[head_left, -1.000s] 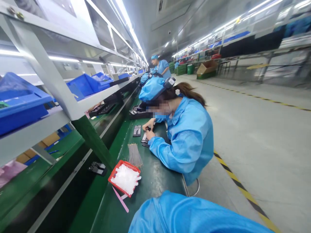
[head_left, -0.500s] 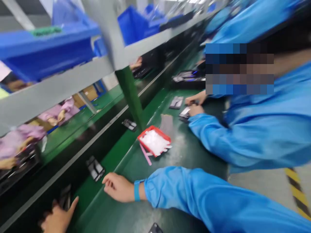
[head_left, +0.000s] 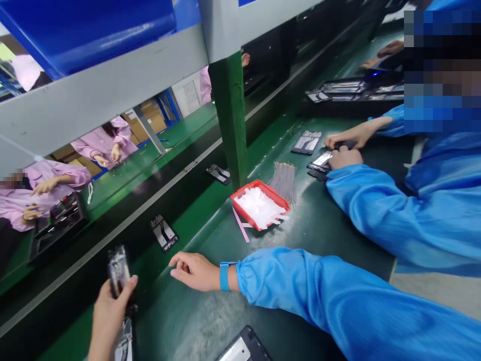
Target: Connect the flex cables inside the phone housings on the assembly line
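At the lower left, my left hand is closed round an open phone body with its inside parts showing, held by the edges between thumb and fingers. Just under that hand lies another phone body, partly hidden. My right hand rests on the green bench with its fingers loosely curled and apart, holding nothing; a blue band circles its wrist. Closest to it on the far side is a phone body on the green belt. Another phone body lies at the bottom edge, cut off by the frame.
A red tray of white strips stands beside a green post, with grey strips behind it. At right, a co-worker's hands work on a phone body. A grey shelf beam crosses above the belt.
My left hand, reaching toward a dark phone body before, now holds one up off the belt. My right hand stays on the bench. The view has shifted and sharpened.
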Demonstrator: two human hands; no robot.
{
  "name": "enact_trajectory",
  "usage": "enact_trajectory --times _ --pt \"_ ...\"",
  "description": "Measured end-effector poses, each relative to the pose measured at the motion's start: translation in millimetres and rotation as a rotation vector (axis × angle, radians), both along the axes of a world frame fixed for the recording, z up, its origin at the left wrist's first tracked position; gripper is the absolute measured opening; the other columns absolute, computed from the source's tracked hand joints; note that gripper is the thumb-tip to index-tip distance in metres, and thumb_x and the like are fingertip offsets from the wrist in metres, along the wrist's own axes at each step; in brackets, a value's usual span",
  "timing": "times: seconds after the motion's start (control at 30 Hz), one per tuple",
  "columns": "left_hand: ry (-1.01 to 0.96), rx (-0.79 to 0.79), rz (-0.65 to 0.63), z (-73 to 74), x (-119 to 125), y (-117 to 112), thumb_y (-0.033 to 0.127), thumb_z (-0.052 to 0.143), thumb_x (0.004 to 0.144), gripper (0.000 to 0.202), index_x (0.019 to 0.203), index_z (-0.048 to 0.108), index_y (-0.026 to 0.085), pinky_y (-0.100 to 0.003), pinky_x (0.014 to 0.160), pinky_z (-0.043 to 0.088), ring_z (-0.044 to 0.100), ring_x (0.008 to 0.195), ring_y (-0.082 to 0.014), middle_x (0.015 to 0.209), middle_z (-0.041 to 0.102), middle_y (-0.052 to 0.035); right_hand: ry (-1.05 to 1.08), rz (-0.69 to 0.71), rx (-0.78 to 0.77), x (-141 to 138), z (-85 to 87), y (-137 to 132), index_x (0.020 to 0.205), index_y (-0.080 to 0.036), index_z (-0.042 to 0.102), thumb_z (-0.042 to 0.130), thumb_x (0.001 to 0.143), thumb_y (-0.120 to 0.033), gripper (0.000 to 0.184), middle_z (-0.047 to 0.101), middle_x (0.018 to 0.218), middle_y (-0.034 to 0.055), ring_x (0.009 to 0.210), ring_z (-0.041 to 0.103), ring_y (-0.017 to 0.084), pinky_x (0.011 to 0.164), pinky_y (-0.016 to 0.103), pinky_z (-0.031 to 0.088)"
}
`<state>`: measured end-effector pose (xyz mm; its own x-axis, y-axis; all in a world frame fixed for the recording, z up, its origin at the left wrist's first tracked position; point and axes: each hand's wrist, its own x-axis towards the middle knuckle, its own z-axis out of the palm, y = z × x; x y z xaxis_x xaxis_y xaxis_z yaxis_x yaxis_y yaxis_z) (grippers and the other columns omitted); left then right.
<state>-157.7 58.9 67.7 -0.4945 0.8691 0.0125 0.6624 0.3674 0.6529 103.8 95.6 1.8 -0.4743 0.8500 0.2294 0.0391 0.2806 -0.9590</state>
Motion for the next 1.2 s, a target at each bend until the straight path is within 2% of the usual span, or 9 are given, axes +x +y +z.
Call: enact_trajectory --times 0.07,0.17,0.27,0.4,0.5,0.63,0.83,1.03,1.2 --pt "-0.383 0.003 -0.062 -15.1 40.0 -16.4 0.076 0.082 0.06 0.073 0.099 0.066 0.016 -0.033 0.064 0.052 0.064 0.069 -0.0236 0.078 0.066 -0.0027 -0.02 0.073 0.015 3.3 2.9 -1.8 0.113 -0.02 0.067 0.07 0.097 -0.026 0.018 0.06 0.073 -0.0077 0.067 0.059 0.011 0.067 0.022 0.046" --pt "-0.662 0.074 -0.066 -42.3 88.4 -35.0 0.075 0.074 0.074 0.062 0.097 0.065 0.018 -0.032 0.067 0.053 0.065 0.073 -0.0213 0.08 0.067 -0.0025 -0.085 0.088 0.048 6.6 3.4 -3.5 0.111 -0.019 0.067 0.073 0.091 -0.019 0.021 0.055 0.066 -0.0097 0.063 0.055 0.011 0.063 0.022 0.042" --pt "-0.539 0.255 -0.039 -64.0 105.2 -47.2 0.07 0.068 0.085 0.053 0.104 0.063 0.021 -0.033 0.075 0.056 0.069 0.083 -0.0226 0.091 0.072 -0.0045 -0.131 0.029 0.044 8.4 -0.4 -2.2 0.112 -0.019 0.064 0.068 0.086 -0.01 0.028 0.051 0.066 -0.0099 0.063 0.052 0.011 0.063 0.023 0.04" --pt "-0.377 0.354 -0.129 -80.3 102.4 -63.0 0.056 0.069 0.091 0.046 0.119 0.055 0.022 -0.033 0.071 0.057 0.075 0.09 -0.0262 0.104 0.075 -0.0104 -0.121 -0.105 0.109 14.1 -4.9 1.8 0.117 -0.021 0.056 0.076 0.084 -0.02 0.038 0.048 0.073 -0.0098 0.064 0.049 0.011 0.064 0.024 0.039" --pt "-0.27 0.363 -0.153 -82.9 104.1 -69.7 0.048 0.071 0.09 0.036 0.111 0.056 0.023 -0.031 0.063 0.055 0.076 0.085 -0.0277 0.1 0.075 -0.0116 -0.091 -0.15 0.276 20.7 -5.7 2.4 0.098 -0.022 0.055 0.079 0.087 -0.029 0.027 0.049 0.074 -0.0076 0.065 0.049 0.012 0.066 0.025 0.04" --pt "-0.306 0.339 -0.198 -74.8 113.2 -65.8 0.047 0.065 0.096 0.029 0.108 0.061 0.021 -0.03 0.071 0.055 0.073 0.086 -0.025 0.097 0.074 -0.0098 -0.163 0.01 0.54 26.7 -7.0 -1.3 0.081 -0.022 0.058 0.073 0.097 -0.032 0.025 0.059 0.077 -0.0022 0.071 0.054 0.015 0.074 0.029 0.041" --pt "-0.635 0.387 -0.156 -69.0 116.4 -52.1 0.055 0.066 0.095 0.045 0.122 0.062 0.019 -0.033 0.099 0.052 0.07 0.109 -0.0232 0.117 0.073 -0.0108 -0.184 0.203 0.582 28.8 -8.1 -3.5 0.094 -0.022 0.073 0.067 0.102 -0.026 0.011 0.069 0.085 0.0015 0.077 0.061 0.017 0.076 0.03 0.044" --pt "-0.702 0.385 -0.137 -77.9 110.7 -49.2 0.057 0.067 0.094 0.048 0.122 0.062 0.019 -0.036 0.097 0.053 0.071 0.109 -0.025 0.118 0.075 -0.0104 -0.183 0.336 0.504 31.9 -5.1 2.6 0.106 -0.02 0.077 0.085 0.089 -0.025 0.019 0.071 0.091 0.0012 0.075 0.063 0.015 0.069 0.025 0.048" --pt "-0.704 0.376 -0.18 -76.9 111.2 -47.5 0.056 0.067 0.095 0.047 0.123 0.062 0.019 -0.034 0.096 0.053 0.07 0.11 -0.0248 0.121 0.074 -0.0102 -0.293 0.298 0.669 34.2 -6.9 1.5 0.111 -0.019 0.075 0.079 0.095 -0.024 0.018 0.072 0.098 0.0039 0.086 0.066 0.017 0.076 0.027 0.051"
